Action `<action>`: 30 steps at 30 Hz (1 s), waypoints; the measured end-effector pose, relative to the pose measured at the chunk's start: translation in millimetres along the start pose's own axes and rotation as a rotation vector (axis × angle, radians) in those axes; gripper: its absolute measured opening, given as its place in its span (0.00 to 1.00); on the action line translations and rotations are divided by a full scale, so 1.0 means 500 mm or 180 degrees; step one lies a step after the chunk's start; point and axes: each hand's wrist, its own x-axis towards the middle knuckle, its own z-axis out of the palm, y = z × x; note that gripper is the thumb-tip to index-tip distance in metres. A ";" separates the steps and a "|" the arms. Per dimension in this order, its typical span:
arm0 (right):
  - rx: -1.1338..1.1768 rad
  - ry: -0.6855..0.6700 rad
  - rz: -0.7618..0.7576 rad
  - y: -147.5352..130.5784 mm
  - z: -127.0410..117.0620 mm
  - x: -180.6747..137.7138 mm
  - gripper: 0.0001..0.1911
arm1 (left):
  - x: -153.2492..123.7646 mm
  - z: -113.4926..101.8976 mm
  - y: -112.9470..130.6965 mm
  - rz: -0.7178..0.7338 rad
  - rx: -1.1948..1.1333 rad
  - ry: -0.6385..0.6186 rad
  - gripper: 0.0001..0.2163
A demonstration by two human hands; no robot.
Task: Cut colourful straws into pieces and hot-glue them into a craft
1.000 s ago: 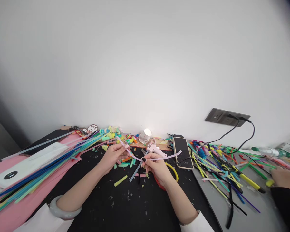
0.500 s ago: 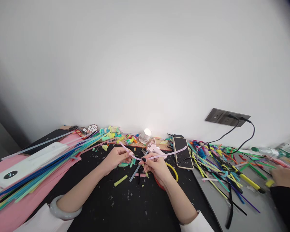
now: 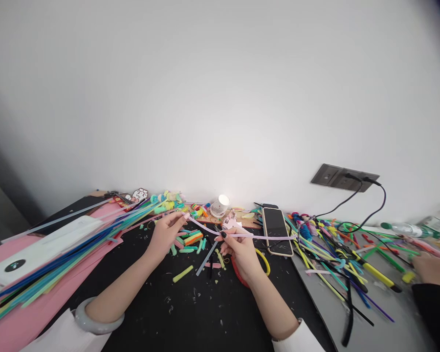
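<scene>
Over the far middle of the black table (image 3: 190,318), I am watching both hands holding one pale purple strip (image 3: 256,237). My view is showing the left hand (image 3: 167,236) pinching its left end between thumb and fingers, while the right hand (image 3: 242,252) is gripping it narrowly partway along; the free length is running right, passing across the phone (image 3: 275,225) in my line of sight. Between the pinches the strip is sagging slightly, so I am judging the step as handling and shaping a single length. Beyond the right fingers a pinkish glue gun (image 3: 231,222) is lying, and short coloured pieces (image 3: 193,238) are sitting just right of the left hand. I am thinking the next move is calling for firm pinches and a free end staying clear of the clutter.
</scene>
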 end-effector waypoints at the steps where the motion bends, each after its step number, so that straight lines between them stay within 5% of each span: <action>1: 0.0002 0.0085 -0.0056 -0.002 0.000 0.001 0.16 | 0.002 -0.002 -0.004 0.0052 0.0210 -0.0097 0.22; 4: 0.0033 0.0311 -0.0183 -0.007 -0.003 0.005 0.17 | 0.007 -0.003 -0.021 0.0104 0.0820 -0.0580 0.17; 13: -0.0055 0.0773 -0.0345 -0.005 -0.020 0.016 0.17 | 0.018 -0.004 -0.049 0.0675 0.1410 -0.0882 0.13; 30: -0.0020 0.0978 -0.0528 -0.010 -0.022 0.015 0.20 | 0.008 -0.003 -0.005 -0.0054 0.0392 -0.0300 0.31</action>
